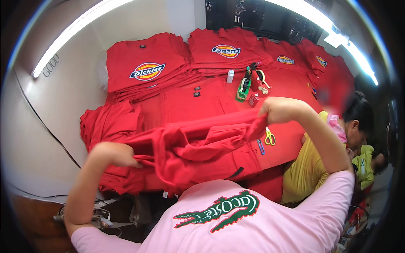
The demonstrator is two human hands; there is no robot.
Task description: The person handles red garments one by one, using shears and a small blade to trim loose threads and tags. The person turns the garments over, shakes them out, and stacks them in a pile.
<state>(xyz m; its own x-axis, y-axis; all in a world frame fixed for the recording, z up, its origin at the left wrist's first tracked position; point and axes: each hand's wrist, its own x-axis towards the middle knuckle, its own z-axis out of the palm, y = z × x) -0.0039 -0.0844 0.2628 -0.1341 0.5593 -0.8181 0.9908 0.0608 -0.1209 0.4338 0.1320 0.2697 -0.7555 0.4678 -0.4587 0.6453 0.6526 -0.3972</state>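
Head view: how many garments are in the hands?

Just one, a red garment (206, 139), stretched above the middle of the counter (287, 152). The left hand (114, 154) is closed on its left end, the right hand (279, 110) on its right end

And the piles?

Four stacks of red shirts (126, 63) with a badge on top, in a row along the back, plus one heap of red cloth (112, 122) at the left. How many shirts are in each, I can't tell

Anything smaller?

One white bottle (230, 76), one green tape dispenser (243, 89), one small red box (253, 100), all near the back stacks. Then one pair of yellow scissors (270, 138) and one small blue tool (260, 147), side by side just beyond the garment's right end

What's in the way?

The garment itself: it hides part of the red cloth lying below. Two people are at the right, one in a yellow shirt (306, 173), partly behind the right forearm, and one in a green shirt (363, 166) farther off
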